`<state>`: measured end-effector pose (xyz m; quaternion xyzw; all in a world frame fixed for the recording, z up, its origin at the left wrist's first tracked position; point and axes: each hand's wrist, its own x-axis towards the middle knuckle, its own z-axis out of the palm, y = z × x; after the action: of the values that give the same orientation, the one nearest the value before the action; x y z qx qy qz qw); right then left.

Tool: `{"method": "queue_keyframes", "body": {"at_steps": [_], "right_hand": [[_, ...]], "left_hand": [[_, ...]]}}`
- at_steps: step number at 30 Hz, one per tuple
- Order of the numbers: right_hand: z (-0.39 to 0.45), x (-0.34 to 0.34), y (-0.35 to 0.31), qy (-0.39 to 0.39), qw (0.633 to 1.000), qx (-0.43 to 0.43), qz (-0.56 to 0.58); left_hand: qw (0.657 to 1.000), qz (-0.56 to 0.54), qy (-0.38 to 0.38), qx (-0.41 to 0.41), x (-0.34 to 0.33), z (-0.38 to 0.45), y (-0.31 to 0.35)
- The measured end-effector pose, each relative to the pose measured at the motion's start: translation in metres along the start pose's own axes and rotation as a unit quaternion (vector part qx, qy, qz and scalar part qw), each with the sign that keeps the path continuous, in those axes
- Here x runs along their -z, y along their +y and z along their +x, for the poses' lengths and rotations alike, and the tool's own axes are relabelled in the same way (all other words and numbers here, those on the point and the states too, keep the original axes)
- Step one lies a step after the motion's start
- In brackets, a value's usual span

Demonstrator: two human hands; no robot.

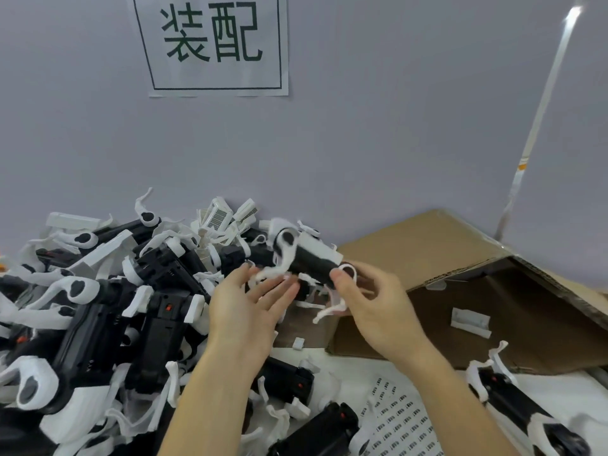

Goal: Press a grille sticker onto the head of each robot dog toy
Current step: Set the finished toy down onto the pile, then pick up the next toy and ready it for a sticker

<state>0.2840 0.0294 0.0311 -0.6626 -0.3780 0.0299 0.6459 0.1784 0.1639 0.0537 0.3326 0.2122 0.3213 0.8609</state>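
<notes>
My right hand (pixel 371 301) grips a black-and-white robot dog toy (pixel 306 255) by its rear end and holds it tilted in the air above the pile. The toy's white legs dangle and look blurred. My left hand (pixel 250 304) is just left of it, palm up with fingers spread, fingertips near a hanging white leg. A sheet of small grille stickers (pixel 404 419) lies on the table at the lower right. A large pile of robot dog toys (pixel 108 307) fills the left half of the table.
An open cardboard box (pixel 493 307) lies on its side at the right, with a small white piece inside. More dog toys (pixel 523 406) lie at the lower right. A wall with a paper sign (pixel 214 44) stands behind the table.
</notes>
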Motion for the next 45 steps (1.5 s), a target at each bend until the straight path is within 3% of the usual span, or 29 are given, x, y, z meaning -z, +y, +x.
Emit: {"method": "queue_keyframes", "body": {"at_steps": [3,7,9,12,16,18,22,25,27,30,33,37,40,45], "right_hand": [[0.010,0.003,0.010,0.111,0.954,-0.133,0.244],[0.043,0.026,-0.007,0.259,0.821,-0.144,0.488],[0.062,0.041,-0.021,0.322,0.779,-0.141,0.520],[0.087,0.068,-0.040,0.385,0.751,-0.131,0.520],[0.100,0.099,-0.047,0.361,0.735,-0.117,0.562],[0.092,0.095,-0.045,0.300,0.756,-0.141,0.564],[0.058,0.050,-0.033,0.165,0.839,-0.208,0.475],[0.031,0.022,-0.014,0.066,0.925,-0.227,0.298],[0.016,0.010,-0.001,-0.001,0.964,-0.232,0.130],[0.005,-0.002,0.012,-0.078,0.971,-0.218,-0.055],[0.013,-0.011,0.021,-0.089,0.968,-0.177,-0.156],[0.040,-0.036,0.032,-0.047,0.971,-0.112,-0.204],[0.059,-0.059,0.039,-0.056,0.961,-0.071,-0.263],[0.082,-0.081,0.048,-0.055,0.959,-0.080,-0.265]], "left_hand": [[0.999,0.033,0.005,0.018,0.002,-0.001,0.001],[0.999,0.029,0.002,0.025,0.001,-0.001,0.002],[0.999,0.031,0.001,0.024,0.001,-0.001,0.000],[0.999,0.034,-0.002,0.020,0.001,0.000,-0.003],[0.999,0.032,0.003,0.011,0.000,0.002,-0.003],[0.999,0.035,0.008,0.008,0.000,0.003,-0.004],[0.999,0.053,0.012,0.001,0.000,0.005,-0.006],[0.996,0.083,0.011,-0.005,-0.003,0.004,-0.006],[0.995,0.097,0.021,-0.028,-0.005,0.003,-0.006],[0.989,0.108,0.061,-0.084,-0.007,0.005,-0.001],[0.978,0.149,0.080,-0.118,-0.004,0.010,0.000],[0.970,0.182,0.081,-0.137,0.000,0.013,-0.003],[0.971,0.180,0.084,-0.133,0.002,0.014,-0.002],[0.972,0.179,0.077,-0.128,0.004,0.015,-0.002]]}}
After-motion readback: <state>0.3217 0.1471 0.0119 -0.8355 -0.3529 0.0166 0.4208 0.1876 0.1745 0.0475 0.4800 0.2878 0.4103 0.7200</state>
